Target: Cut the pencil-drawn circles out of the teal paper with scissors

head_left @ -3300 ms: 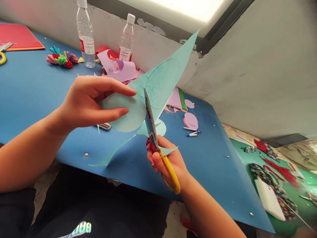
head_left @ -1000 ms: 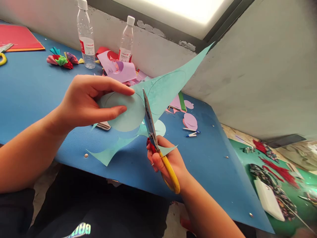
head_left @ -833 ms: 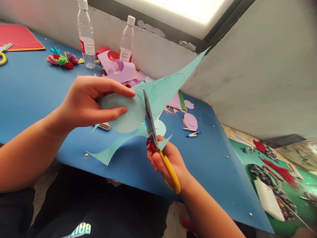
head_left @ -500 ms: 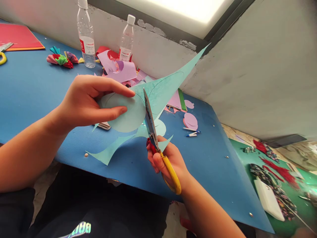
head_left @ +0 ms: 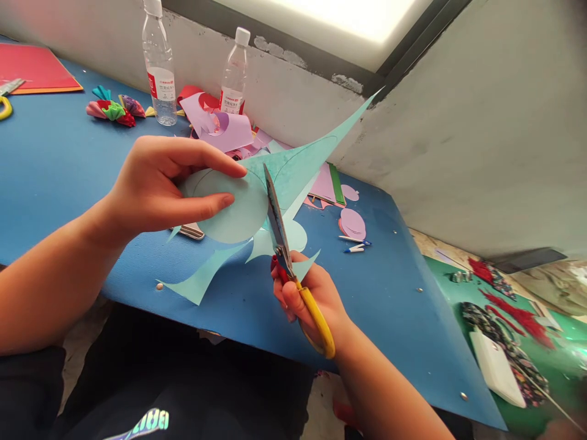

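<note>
Between thumb and forefinger, my left hand (head_left: 160,183) pinches a sheet of light teal paper (head_left: 293,165). Pencil-like curved outlines show on the sheet, and its lower left edge is cut round. Yellow-and-red-handled scissors (head_left: 316,318) are gripped in my right hand (head_left: 316,293). Their blades point up and lie against the paper beside the rounded part, looking nearly closed. Below, a curved teal offcut (head_left: 204,275) reaches toward the table's front edge. A teal paper circle (head_left: 296,236) shows behind the blades.
On the blue table (head_left: 367,318) stand two plastic bottles (head_left: 160,73) near the wall. Purple paper scraps (head_left: 224,131) heap behind my hands. Purple discs (head_left: 353,224) and pens (head_left: 358,247) lie right. Folded colourful paper (head_left: 114,110) and red sheets (head_left: 36,67) are at left.
The teal sheet has tilted slightly, its upper right tip dropping a little down and left. My left hand has shifted slightly left; the scissors have barely moved.
</note>
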The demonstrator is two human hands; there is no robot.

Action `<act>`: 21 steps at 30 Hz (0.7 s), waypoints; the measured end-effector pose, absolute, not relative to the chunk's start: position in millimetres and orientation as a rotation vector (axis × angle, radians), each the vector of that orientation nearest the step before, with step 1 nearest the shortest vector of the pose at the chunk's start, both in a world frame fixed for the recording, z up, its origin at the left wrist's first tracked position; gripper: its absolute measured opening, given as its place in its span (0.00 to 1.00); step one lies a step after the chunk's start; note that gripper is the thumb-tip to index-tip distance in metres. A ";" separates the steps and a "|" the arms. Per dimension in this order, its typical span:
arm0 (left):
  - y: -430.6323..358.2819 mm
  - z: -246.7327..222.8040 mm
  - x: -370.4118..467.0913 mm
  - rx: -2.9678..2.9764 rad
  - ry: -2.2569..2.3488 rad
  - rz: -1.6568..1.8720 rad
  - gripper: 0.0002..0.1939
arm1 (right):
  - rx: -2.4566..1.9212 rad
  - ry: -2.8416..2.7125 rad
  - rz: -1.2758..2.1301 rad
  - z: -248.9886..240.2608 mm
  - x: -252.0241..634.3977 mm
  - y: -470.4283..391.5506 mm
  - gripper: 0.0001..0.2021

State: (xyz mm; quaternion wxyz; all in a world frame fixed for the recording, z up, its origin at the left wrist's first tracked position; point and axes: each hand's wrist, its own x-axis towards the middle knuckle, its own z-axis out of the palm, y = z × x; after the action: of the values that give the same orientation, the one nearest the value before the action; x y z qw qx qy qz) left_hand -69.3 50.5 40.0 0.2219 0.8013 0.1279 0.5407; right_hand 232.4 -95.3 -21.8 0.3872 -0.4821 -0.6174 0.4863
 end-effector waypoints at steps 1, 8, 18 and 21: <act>50.4 40.1 -69.2 2.212 0.356 1.491 0.25 | -1.229 -1.572 1.237 -21.9 232.5 -95.3 0.37; 46.8 41.7 -68.1 2.182 0.387 1.494 0.20 | -1.236 -1.587 1.230 -23.1 233.1 -95.0 0.37; 48.0 41.8 -68.2 2.180 0.362 1.528 0.22 | -1.248 -1.570 1.232 -19.8 232.1 -96.0 0.37; 47.3 42.2 -67.8 2.194 0.328 1.533 0.23 | -1.248 -1.573 1.218 -18.6 231.4 -96.0 0.37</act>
State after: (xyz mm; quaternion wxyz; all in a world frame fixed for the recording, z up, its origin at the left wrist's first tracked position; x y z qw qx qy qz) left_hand -67.8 47.3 42.2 0.2205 0.7937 0.1188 0.5544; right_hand 231.4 -96.0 -18.6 0.3862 -0.4900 -0.6178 0.4786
